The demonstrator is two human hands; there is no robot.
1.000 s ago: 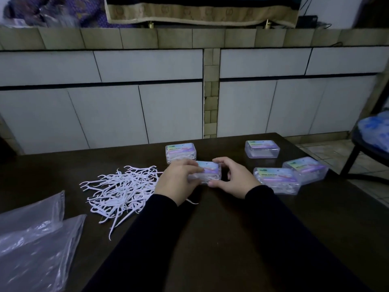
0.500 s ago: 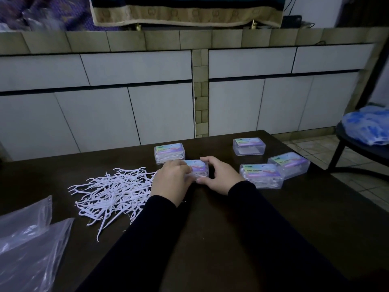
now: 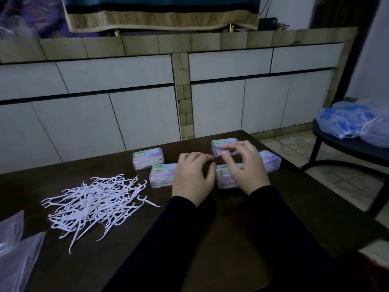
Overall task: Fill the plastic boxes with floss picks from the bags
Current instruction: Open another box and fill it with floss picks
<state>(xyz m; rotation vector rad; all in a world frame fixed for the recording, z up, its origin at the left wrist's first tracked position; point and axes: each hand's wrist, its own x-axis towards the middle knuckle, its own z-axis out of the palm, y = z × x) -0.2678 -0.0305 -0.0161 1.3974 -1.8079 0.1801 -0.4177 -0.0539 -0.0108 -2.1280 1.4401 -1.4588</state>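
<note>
Pretty dim room, kinda bluish light. Dark brown wooden tabletop up front. Behind it there's a long run of white cabinet doors with drawers above, split by a column of beige tiles, and a beige tiled counter edge on top. A teal cloth with a tan border hangs over that. Off to the right, tiled floor and a black stool.

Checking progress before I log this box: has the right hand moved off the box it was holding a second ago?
Yes. The right hand has left the box beside the floss pick pile and gone right and away, now hovering over the boxes near the table's right edge.
</note>
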